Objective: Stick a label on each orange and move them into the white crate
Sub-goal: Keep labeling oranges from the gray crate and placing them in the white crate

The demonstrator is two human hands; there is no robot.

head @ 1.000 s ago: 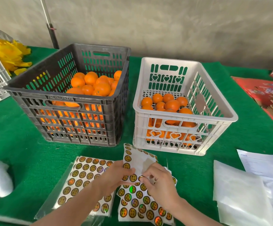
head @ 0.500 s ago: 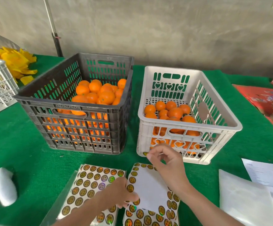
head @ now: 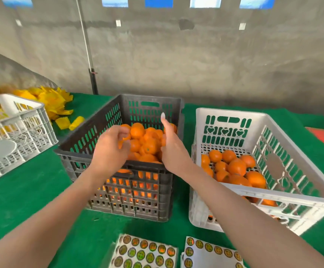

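Both hands are held over the dark crate [head: 149, 99], where the oranges [head: 147, 144], presumably unlabelled, are heaped for picking. The left hand [head: 109, 149] is curled down onto the pile; whether an orange is gripped cannot be told through the blur. On the right hand [head: 173, 151] one finger [head: 163, 118] is raised, pale-tipped, perhaps bearing a label; its grasp cannot be told. The white crate [head: 273, 192] is kept just beside, and the label sheets [head: 143, 252] lie near on the counter [head: 31, 190].

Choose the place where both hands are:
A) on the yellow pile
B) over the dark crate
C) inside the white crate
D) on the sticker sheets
B: the left hand and the right hand both reach over the dark crate, above its oranges.
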